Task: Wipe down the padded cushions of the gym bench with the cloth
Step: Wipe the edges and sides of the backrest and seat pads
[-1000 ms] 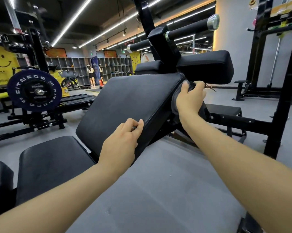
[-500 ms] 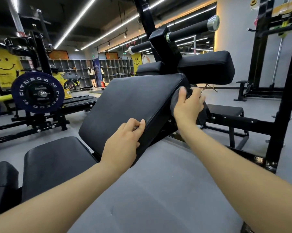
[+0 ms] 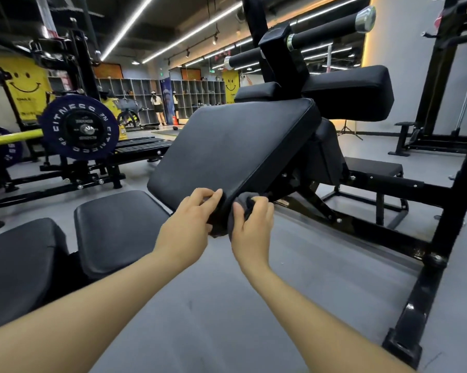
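A black padded backrest cushion (image 3: 232,146) tilts up at the centre of the bench. My left hand (image 3: 192,216) grips its near lower corner, fingers curled over the edge. Right beside it, my right hand (image 3: 251,227) holds a dark grey cloth (image 3: 247,200) bunched against the cushion's right side edge near that corner. Two flat black seat cushions, the nearer to the backrest (image 3: 119,227) and the outer one (image 3: 17,265), lie at the lower left. A thick black pad (image 3: 356,92) sits above the backrest's top end.
The black steel frame (image 3: 388,184) of the machine runs along the right, with an upright post (image 3: 453,200) close by. A loaded barbell with a blue plate (image 3: 79,127) stands on the left. Grey floor (image 3: 227,305) lies below my arms. People stand far back by the shelves.
My right hand has slid the cloth down the cushion's right side edge from the top end to the lower corner, next to my left hand. The left hand kept its grip.
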A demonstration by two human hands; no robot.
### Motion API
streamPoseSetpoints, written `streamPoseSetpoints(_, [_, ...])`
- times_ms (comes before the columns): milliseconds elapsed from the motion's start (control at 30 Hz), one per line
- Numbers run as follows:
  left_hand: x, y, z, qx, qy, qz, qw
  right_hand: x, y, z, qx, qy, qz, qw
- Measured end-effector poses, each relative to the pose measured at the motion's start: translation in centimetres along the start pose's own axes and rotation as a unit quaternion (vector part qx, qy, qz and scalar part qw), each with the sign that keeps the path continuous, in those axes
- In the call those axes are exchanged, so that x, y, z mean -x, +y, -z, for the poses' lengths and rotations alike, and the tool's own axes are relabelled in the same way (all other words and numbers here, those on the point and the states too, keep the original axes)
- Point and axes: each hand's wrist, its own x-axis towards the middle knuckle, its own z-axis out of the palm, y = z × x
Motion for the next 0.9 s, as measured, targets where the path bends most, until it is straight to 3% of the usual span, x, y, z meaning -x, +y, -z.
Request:
streamPoseSetpoints(167, [1.0,-1.1,0.1,0.010,-0.026,0.011,1.000,-4.5,-0.5,2.2,0.009,0.059,0.018,0.998])
streamPoseSetpoints(367, [0.5,-1.0,-0.4,0.013,0.013,0.003,1.000,-4.7,0.0,0.8,0.031,0.137,0.053,0.989])
streamPoseSetpoints(533, [0.7,-0.9,-1.0,0.014,0.034,-0.010,0.999,1.9,1.5,-1.4,0.022,0.048,0.085,0.995])
streamPoseSetpoints(633, [0.6,-1.0,-0.6,0.009,0.019,-0.013,1.000,0.6,1.4,0.1,0.025,0.007,0.114,0.993])
streamPoseSetpoints(800, [0.6,-1.2,-0.5,0.013,0.017,-0.022,1.000,-6.3,0.0,1.6,-0.011,0.164,0.043,0.986])
streamPoseSetpoints(900, [0.7,-1.6,-0.8,0.016,0.023,-0.027,0.999,-3.7,0.2,-0.7,-0.001,0.178,0.053,0.983])
